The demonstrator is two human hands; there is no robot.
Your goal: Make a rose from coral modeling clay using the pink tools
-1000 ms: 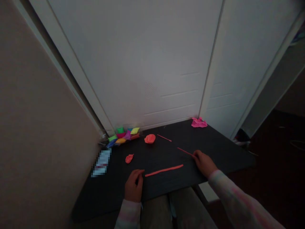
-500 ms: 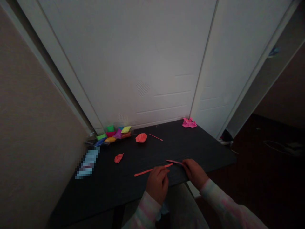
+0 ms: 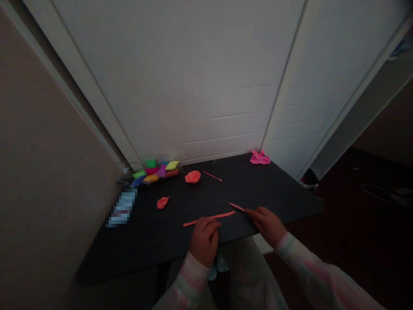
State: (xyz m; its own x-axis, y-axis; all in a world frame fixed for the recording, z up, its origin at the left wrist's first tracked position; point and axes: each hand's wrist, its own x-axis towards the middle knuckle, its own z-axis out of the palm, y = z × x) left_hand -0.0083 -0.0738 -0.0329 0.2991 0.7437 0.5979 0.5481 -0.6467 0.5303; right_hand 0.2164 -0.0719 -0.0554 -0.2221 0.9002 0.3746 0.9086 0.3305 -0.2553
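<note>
A long, thin coral clay strip [image 3: 225, 215] lies on the dark table near its front edge. My left hand [image 3: 204, 241] is closed over the middle of it, fingers curled down and hiding part of the strip. In my right hand [image 3: 267, 224] is a pink, pointed modelling knife [image 3: 236, 206], gripped near its rear end. Its blade points left, just beyond the strip's right end. Farther back rest a cupped coral clay piece [image 3: 192, 177] and, to the left, a smaller coral clay piece [image 3: 162, 202].
A thin pink stick tool [image 3: 213, 176] lies behind the strip. Colourful clay packets [image 3: 158, 170] stand at the back left, beside a blurred light-blue packet [image 3: 123, 208]. Crumpled pink clay [image 3: 260, 158] sits at the back right corner. A white panelled door [image 3: 206, 73] borders the table [image 3: 145, 241].
My left hand has slid left along the strip, uncovering more of its right part. The knife stays in my right hand, its blade turned slightly. The whole view has tilted down a little.
</note>
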